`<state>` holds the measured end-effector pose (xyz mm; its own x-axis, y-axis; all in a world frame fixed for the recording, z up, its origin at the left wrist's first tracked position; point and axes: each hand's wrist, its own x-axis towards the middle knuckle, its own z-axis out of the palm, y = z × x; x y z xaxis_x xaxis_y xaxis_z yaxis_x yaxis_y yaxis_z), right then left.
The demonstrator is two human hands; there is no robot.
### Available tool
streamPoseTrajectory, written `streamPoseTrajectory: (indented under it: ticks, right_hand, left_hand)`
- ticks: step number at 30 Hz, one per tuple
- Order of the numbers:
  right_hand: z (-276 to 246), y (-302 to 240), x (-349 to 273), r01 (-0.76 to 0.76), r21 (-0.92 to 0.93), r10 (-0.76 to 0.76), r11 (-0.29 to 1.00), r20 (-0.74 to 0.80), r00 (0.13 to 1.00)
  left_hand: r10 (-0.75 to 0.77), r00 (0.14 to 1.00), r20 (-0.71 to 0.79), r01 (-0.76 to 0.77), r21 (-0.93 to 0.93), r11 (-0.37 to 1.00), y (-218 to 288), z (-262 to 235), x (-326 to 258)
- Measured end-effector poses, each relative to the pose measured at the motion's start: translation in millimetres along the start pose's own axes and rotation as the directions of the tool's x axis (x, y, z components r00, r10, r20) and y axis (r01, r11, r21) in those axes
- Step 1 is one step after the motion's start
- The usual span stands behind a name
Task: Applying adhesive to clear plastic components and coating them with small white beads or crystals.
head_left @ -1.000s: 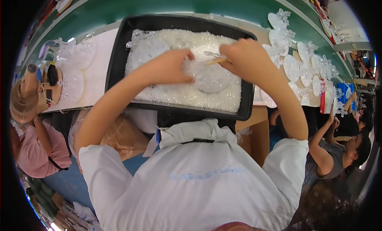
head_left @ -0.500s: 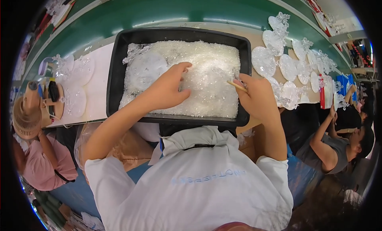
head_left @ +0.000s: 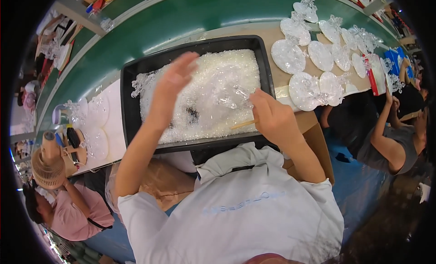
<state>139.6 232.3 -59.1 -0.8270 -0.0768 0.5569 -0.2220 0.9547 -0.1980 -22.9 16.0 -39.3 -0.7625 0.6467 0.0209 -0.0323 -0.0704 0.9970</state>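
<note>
Clear, glassy plastic makes up the ornament (head_left: 233, 95) at the tips of the right hand (head_left: 274, 115), just over the white granules (head_left: 227, 133) in the right half of a black tray (head_left: 128, 112). That hand pinches the ornament's near end between thumb and fingers, and a thin wooden stick (head_left: 244, 124) juts from under the same grip, pointing left along the tray's near edge. The left hand (head_left: 177, 74), blurred, is raised above the tray's left half with its fingers stretched out. A dark patch shows in the granules to the right of the left wrist, and another clear sprig (head_left: 143, 84) lies inside the tray's far left corner.

The tray sits on a pale counter (head_left: 115, 127), reaching close to its near edge. On the counter right of the tray, whitish discs (head_left: 288, 56) with clear sprigs spread from the near edge towards the far right; more discs (head_left: 96, 110) lie on the left. A red-and-white box (head_left: 374, 75) stands by the right end, near a blue box (head_left: 394, 57). By the left end, a co-worker in pink (head_left: 81, 214) has a hand at a beige fan (head_left: 48, 171).
</note>
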Motion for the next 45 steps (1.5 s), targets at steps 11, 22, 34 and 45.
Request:
streamPoseTrajectory:
  ticks: [11, 22, 34, 45]
  right_hand:
    - [4, 2, 5, 0.033, 0.060, -0.021, 0.998, -0.185, 0.983]
    - [8, 3, 7, 0.035, 0.159, 0.022, 0.987, -0.346, 0.938]
    - [17, 0, 15, 0.068, 0.204, -0.020, 0.977, -0.230, 0.973]
    - [-22, 36, 78, 0.118, 0.264, -0.136, 0.957, 0.051, 0.989]
  left_hand:
    - [-0.028, 0.994, 0.104, 0.000, 0.255, 0.967, -13, -1, -13]
    - [0.390, 0.921, 0.003, -0.390, 0.006, 0.921, 9, -12, -20]
    - [0.122, 0.992, 0.019, -0.123, 0.220, 0.968, 25, -6, -30]
    - [0.280, 0.951, 0.131, -0.197, 0.955, 0.220, 49, -15, -6]
